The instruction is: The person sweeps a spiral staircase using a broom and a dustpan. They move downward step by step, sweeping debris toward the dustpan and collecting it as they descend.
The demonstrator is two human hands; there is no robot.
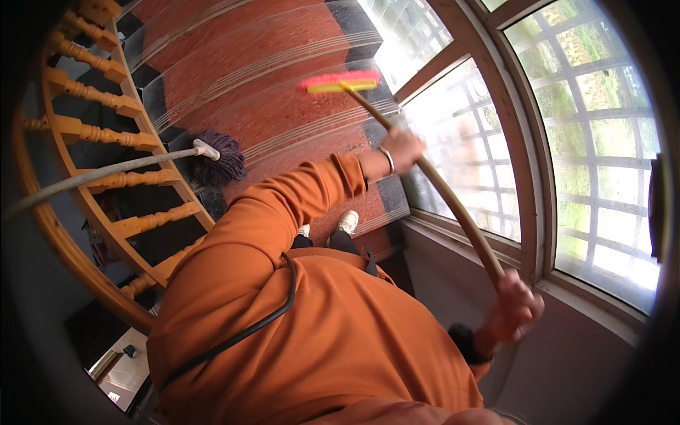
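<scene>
A broom (345, 86) with a yellow head and pink bristles lies across a red stair tread, slightly blurred. Its long handle (451, 199) runs back along the window side towards me. My left hand (401, 151), with a bangle at the wrist, is wrapped around the lower part of this handle. Higher up, near the wall, my right hand (515, 311) grips the handle; a black band circles that wrist. Small bits of debris (366, 146) are scattered on the tread below my left hand.
Red stair treads (249, 58) with black borders and pale ridged edges rise ahead. A wooden balustrade (143, 149) curves along the left, with a dark string mop (220, 159) leaning over it. Glazed windows (467, 138) with grilles line the right. My shoes (348, 222) stand on a step.
</scene>
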